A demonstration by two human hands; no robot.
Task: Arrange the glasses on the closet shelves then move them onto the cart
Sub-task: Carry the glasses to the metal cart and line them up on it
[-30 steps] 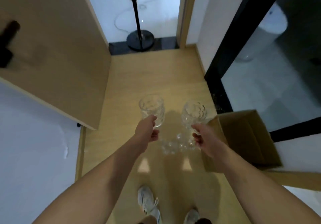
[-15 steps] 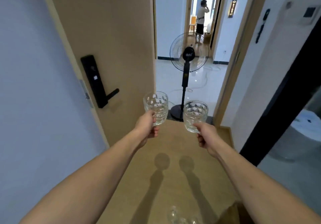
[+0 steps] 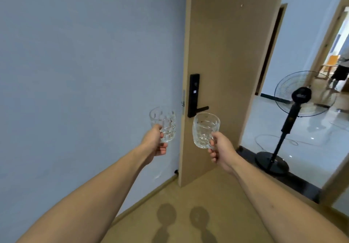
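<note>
In mid-air before the door edge point(image 3: 182, 91): left hand point(image 3: 154, 143) clamped on left glass point(image 3: 163, 123); right hand point(image 3: 220, 149) clamped on right glass point(image 3: 205, 129) (both upright, apart). Risk of rims knocking together, or striking the lock handle point(image 3: 196, 97); shelves unseen.
</note>
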